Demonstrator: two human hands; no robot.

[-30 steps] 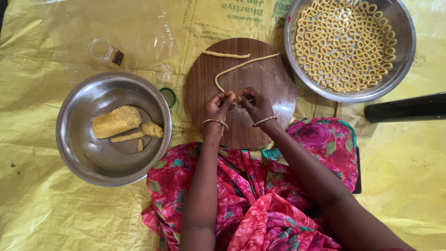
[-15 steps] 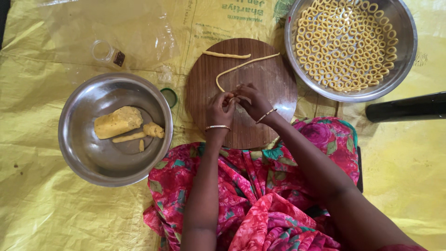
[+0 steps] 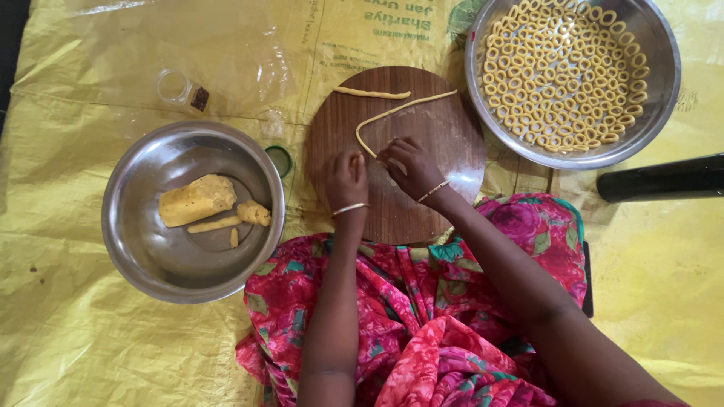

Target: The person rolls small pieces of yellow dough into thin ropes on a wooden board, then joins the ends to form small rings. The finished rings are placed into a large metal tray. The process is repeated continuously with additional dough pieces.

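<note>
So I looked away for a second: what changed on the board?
The left hand and right hand, pinched together on the dough rope, have drawn slightly apart, both at its near end. The short dough piece, both bowls and the board stayed put.

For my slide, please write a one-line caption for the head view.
Both hands, left hand and right hand, pinch a thin dough rope on a round wooden board between two steel bowls.
</note>
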